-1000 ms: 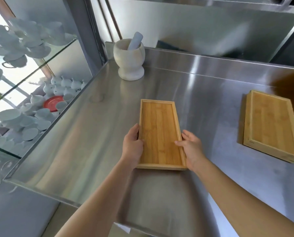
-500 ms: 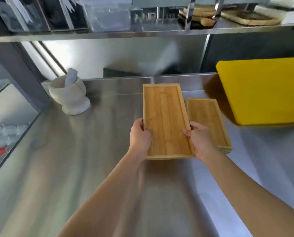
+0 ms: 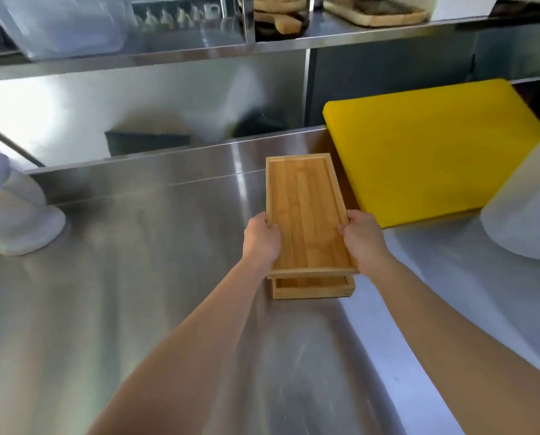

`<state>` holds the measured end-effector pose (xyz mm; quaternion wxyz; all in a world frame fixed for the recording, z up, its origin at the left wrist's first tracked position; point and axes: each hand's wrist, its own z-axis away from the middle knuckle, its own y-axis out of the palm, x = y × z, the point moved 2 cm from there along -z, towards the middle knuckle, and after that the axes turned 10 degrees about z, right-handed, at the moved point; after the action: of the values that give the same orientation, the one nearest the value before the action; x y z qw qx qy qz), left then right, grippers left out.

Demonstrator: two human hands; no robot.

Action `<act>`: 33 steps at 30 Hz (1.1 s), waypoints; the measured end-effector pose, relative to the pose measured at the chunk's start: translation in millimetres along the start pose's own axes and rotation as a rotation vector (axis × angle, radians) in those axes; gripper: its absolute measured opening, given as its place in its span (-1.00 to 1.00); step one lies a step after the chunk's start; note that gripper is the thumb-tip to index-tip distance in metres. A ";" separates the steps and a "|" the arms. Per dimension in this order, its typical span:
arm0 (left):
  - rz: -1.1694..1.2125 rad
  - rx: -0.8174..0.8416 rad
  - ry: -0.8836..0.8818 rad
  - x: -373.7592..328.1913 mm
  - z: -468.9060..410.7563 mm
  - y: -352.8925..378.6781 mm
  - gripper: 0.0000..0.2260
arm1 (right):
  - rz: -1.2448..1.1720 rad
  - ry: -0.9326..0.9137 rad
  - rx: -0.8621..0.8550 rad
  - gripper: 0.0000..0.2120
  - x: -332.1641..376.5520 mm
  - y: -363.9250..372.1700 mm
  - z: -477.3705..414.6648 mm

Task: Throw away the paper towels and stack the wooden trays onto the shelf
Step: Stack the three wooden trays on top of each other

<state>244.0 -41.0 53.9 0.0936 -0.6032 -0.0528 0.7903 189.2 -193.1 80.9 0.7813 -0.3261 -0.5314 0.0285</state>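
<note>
A long wooden tray [image 3: 306,215] hangs level between both hands over the steel counter [image 3: 137,293]. My left hand [image 3: 261,238] grips its left rim and my right hand [image 3: 363,238] grips its right rim, both near the close end. Directly beneath it lies a second wooden tray [image 3: 312,287]; only its near end shows under the held one. A small gap separates the two at the front. A large white roll [image 3: 526,208], perhaps paper towel, stands at the right edge.
A thick yellow cutting board [image 3: 425,152] lies just right of the trays, tilted up at the back. A white stone mortar [image 3: 14,211] stands at the far left. An upper steel shelf [image 3: 199,54] carries plastic tubs and wooden boards.
Both hands carried the tray to the right, from the open counter to above the second tray beside the yellow board. The view swung right with them.
</note>
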 end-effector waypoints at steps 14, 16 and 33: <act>0.012 0.007 -0.111 41.3 -9.8 15.4 -0.82 | 0.030 0.002 -0.008 -0.75 -35.9 19.1 -18.4; 0.026 0.011 -0.108 39.2 -6.1 13.6 -0.81 | 0.049 -0.008 -0.017 -0.74 -37.5 20.9 -17.2; 0.128 0.130 -0.498 31.8 -7.2 10.8 -0.54 | -0.110 0.374 0.180 -0.50 -44.5 14.2 -15.1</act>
<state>242.0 -45.1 19.9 0.0661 -0.3848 0.0152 0.9205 187.1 -206.6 33.7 0.8927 -0.2252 -0.3894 -0.0276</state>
